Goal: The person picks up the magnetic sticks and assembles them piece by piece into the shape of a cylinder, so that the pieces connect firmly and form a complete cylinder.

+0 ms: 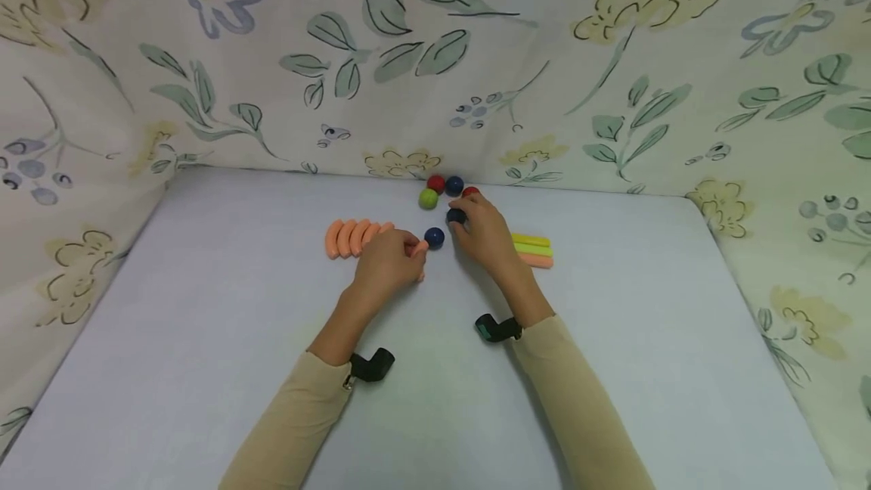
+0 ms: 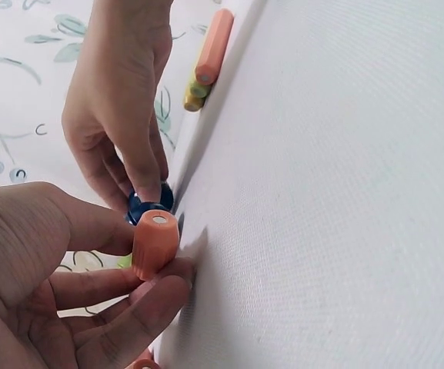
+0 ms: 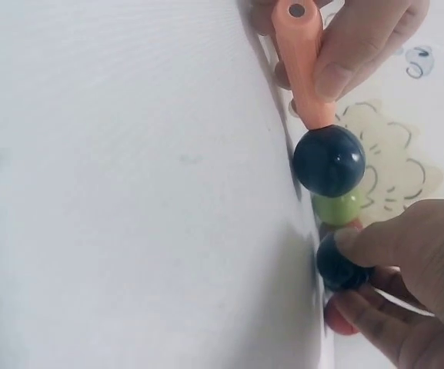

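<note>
My left hand [image 1: 384, 267] pinches a curved orange piece [image 2: 156, 244] between thumb and fingers; a pale round spot marks its end. The piece's far end appears to touch a dark blue ball [image 1: 434, 237] on the table. Just right of that ball, my right hand [image 1: 486, 237] grips a second dark blue ball [image 3: 342, 261] with thumb and fingertips. In the right wrist view, the orange piece [image 3: 302, 65] shows a small metallic disc set in its end. Part of the gripped ball is hidden behind the right fingers.
Several curved orange pieces [image 1: 333, 239] lie in a row at the left. Behind the hands sit a red ball [image 1: 435, 184], a blue ball [image 1: 454, 186], a green ball [image 1: 428, 199] and another red ball [image 1: 470, 191]. Yellow, lime and orange sticks [image 1: 536, 260] lie at right. Floral cloth [image 1: 327, 134] borders the table.
</note>
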